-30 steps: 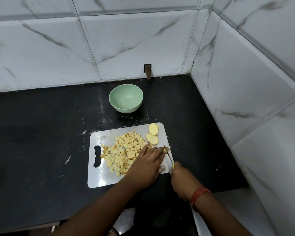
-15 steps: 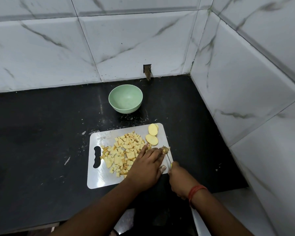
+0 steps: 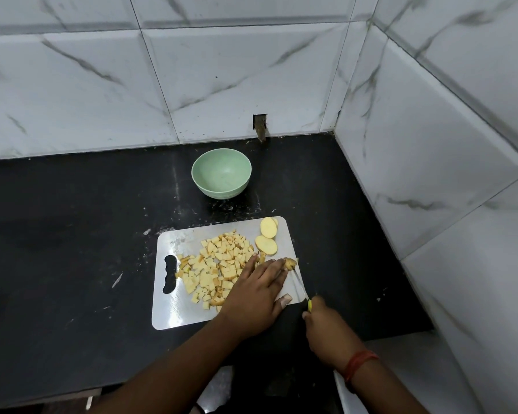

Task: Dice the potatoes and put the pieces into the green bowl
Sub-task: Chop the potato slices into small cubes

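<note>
On the cutting board (image 3: 174, 312), near its right edge, the left hand (image 3: 253, 297) presses flat fingers on a potato piece (image 3: 290, 263), the right hand (image 3: 326, 327) grips the knife (image 3: 300, 284), diced pieces (image 3: 216, 270) lie mid-board, the green bowl (image 3: 221, 173) stands behind.

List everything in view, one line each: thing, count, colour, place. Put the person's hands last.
green bowl: one, pale green, empty, on the counter behind the board.
cutting board: one, white, on the black counter.
diced potato: one pile, yellow, mid-board.
potato slices: a few, pale yellow, board's far right corner.
potato piece: one, yellowish, at the left fingertips.
knife: one, thin blade, yellow-green handle, board's right edge.
left hand: flat on the board, steadying the piece.
right hand: grips the knife; red wrist thread.
</note>
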A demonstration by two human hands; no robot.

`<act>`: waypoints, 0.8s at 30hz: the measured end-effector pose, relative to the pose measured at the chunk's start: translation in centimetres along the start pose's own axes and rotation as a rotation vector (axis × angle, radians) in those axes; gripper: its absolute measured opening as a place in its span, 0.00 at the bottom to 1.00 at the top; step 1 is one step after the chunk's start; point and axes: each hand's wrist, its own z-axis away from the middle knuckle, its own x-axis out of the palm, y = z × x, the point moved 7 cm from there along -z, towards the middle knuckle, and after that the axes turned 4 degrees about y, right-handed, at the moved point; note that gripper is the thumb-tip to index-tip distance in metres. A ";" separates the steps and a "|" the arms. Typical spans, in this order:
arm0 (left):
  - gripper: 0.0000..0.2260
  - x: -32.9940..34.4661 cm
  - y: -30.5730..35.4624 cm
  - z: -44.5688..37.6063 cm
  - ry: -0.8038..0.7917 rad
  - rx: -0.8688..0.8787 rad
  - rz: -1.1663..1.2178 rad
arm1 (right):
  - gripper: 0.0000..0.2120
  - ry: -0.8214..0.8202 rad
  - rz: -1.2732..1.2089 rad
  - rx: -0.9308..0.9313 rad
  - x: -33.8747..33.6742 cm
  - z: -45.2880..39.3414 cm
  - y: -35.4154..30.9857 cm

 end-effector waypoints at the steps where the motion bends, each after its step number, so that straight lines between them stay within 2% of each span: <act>1: 0.29 0.0 -0.1 0.0 -0.002 -0.003 -0.001 | 0.05 0.032 -0.006 -0.015 -0.3 0.0 -0.2; 5: 0.30 0.3 0.0 0.1 -0.018 -0.018 -0.006 | 0.05 0.077 -0.003 -0.033 -0.4 -0.3 -1.0; 9: 0.30 0.1 0.0 0.0 -0.015 -0.023 -0.012 | 0.12 0.060 0.041 -0.023 0.1 -1.0 -1.4; 12: 0.29 0.0 0.0 0.1 -0.008 -0.031 -0.014 | 0.10 0.066 0.070 -0.012 0.4 -1.4 -1.5; 21: 0.29 0.0 -0.2 0.1 -0.009 -0.045 0.012 | 0.12 0.046 0.120 -0.023 0.4 -1.5 -1.8; 24: 0.29 -0.1 -0.2 0.1 -0.005 -0.050 0.029 | 0.06 0.071 0.097 -0.045 0.2 -1.4 -2.1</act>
